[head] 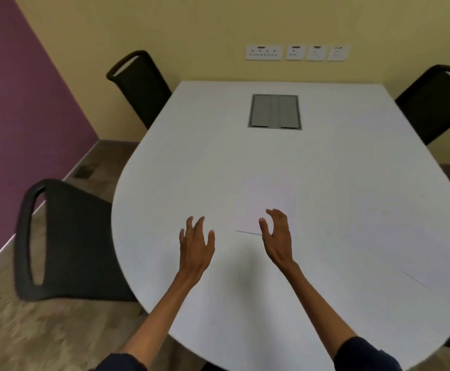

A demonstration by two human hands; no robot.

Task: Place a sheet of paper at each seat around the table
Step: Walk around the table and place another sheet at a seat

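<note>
Dark sleeves (pixel 365 354) sit lowest in view, both bare forearms reaching out over the white bench (pixel 213 162). The left hand (pixel 195 245) hovers with fingers spread and straight, holding nothing. The right hand (pixel 277 236) has its fingers apart and loosely curved, also holding nothing. It sits over the near edge of a sheet (pixel 268 194) lying flat on the bench, and I cannot tell whether it touches the paper.

A second sheet (pixel 432 253) seems to lie flat further right, near the bench's right rim; it is white on white, and only a thin shadow line gives its near edge away.

Paper like this should be very light, limp and easy to crease, and it sits flush on a smooth top, so it probably slides more readily than it lifts. A sensible hold would be the near edge or a corner, drawn toward the rim or pried up with a fingertip and then pinched.

Room is generous. The bench's curved near end is bare around both hands, and a grey hatch (pixel 274 111) sits far off toward the wall. Black chairs stand at the near left (pixel 65 236), far left (pixel 140 87) and far right (pixel 435 103).
</note>
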